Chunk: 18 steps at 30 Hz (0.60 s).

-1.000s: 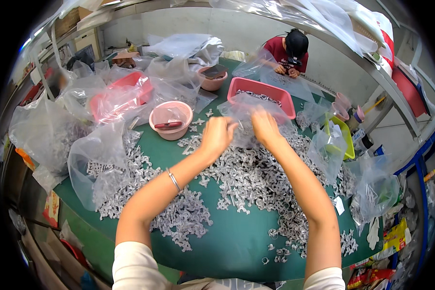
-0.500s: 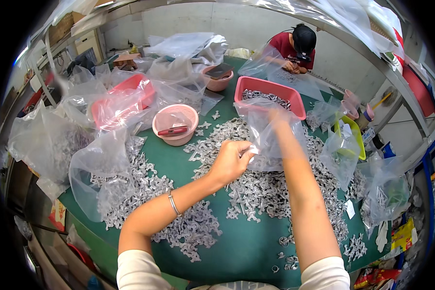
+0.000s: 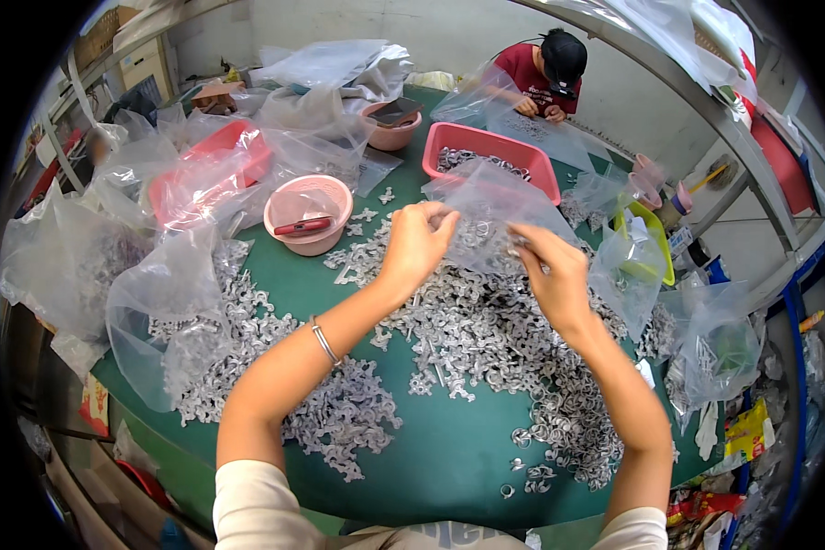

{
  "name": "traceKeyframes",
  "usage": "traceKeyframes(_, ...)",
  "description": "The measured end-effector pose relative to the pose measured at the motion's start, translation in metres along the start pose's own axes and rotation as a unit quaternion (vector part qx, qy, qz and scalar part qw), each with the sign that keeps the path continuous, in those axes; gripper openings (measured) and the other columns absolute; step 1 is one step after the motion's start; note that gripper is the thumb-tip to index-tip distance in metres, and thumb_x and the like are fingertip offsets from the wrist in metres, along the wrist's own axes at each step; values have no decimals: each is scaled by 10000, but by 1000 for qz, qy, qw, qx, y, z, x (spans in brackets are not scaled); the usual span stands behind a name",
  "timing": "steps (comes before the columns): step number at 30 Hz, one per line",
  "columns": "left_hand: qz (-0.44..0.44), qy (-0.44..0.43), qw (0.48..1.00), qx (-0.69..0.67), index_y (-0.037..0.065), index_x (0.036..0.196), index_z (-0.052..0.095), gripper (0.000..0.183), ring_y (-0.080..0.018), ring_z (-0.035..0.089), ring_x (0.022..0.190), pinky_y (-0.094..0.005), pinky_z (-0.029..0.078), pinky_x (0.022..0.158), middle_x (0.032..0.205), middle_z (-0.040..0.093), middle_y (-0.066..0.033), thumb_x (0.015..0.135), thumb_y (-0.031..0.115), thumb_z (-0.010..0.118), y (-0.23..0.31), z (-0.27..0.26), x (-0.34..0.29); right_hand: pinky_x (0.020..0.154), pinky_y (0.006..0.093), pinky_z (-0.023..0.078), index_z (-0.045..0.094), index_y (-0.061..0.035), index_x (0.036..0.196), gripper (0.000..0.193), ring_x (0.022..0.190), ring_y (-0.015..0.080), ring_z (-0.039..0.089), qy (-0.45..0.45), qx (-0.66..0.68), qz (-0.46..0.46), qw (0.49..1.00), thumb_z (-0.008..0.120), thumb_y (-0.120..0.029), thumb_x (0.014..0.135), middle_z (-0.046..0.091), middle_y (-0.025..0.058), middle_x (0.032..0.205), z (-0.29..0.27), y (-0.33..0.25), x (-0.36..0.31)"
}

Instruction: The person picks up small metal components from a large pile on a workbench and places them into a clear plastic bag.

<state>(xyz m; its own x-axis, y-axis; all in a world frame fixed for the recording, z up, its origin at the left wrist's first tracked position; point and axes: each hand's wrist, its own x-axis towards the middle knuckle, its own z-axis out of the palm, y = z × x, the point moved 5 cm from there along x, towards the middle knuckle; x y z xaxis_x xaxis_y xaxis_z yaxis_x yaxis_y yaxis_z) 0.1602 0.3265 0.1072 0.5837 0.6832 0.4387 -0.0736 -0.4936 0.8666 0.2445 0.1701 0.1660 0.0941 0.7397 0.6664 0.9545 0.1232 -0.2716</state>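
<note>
My left hand (image 3: 418,242) pinches the edge of a clear plastic bag (image 3: 500,203), held up over a large heap of small grey metal parts (image 3: 477,339). My right hand (image 3: 556,273) is at the bag's right side, its fingers bent together at the film. A bit of grey shows at those fingertips, but whether they grip the film or a metal part is unclear. Some small parts show through the bag. Just beyond the bag stands a pink rectangular tub (image 3: 545,174) with metal rings in it.
Left of the heap, a round pink basket (image 3: 325,192) holds a red-handled tool (image 3: 302,225). Filled clear bags (image 3: 73,247) crowd the table's left side. A yellow-green basket (image 3: 655,247) stands at right. Across the table, a person in a dark cap (image 3: 564,60) handles small parts.
My right hand has drawn back from the far side of the bag to its near right edge. My left hand has risen slightly with the bag. The whole view has shifted a little.
</note>
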Motion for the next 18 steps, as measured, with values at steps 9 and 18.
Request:
traceKeyframes(9, -21, 7, 1000, -4, -58, 903, 630, 230, -81, 547, 595, -234, 443, 544, 683, 620, -61, 831, 156, 591, -8, 1, -3, 699, 343, 550, 537, 66, 973, 148, 814, 278, 643, 165, 402, 210, 876, 535, 53, 826, 618, 170, 871, -39, -36, -61)
traceKeyframes(18, -7, 9, 1000, 2, -68, 927, 630, 266, -85, 563, 623, -230, 453, 560, 728, 635, -76, 834, 178, 590, -7, 2, -4, 711, 320, 540, 584, 82, 869, 163, 807, 262, 650, 193, 329, 44, 923, 583, 151, 721, 641, 197, 831, -56, -61, -67)
